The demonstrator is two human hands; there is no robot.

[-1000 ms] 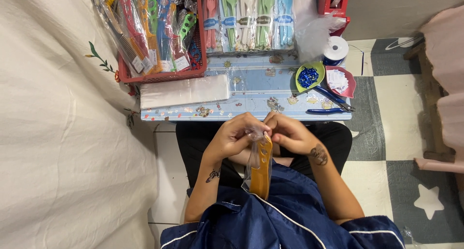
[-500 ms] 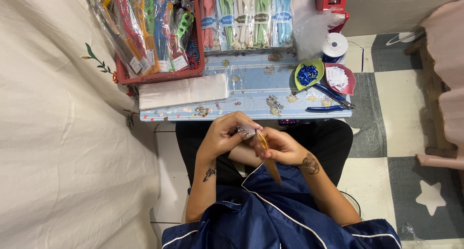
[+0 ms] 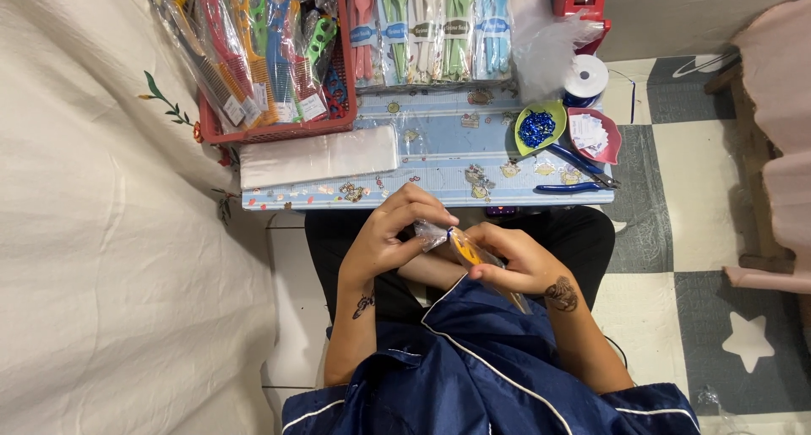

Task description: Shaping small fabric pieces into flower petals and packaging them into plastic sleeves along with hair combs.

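The left hand [image 3: 390, 236] pinches the mouth of a clear plastic sleeve [image 3: 432, 232] while the right hand [image 3: 515, 262] grips the orange comb [image 3: 466, 251] half inside it, over the lap below the table's [image 3: 439, 160] near edge, where a forced push could split the thin film.

basket [image 3: 279, 131] on table [image 3: 439, 152], pliers [image 3: 574, 175] right
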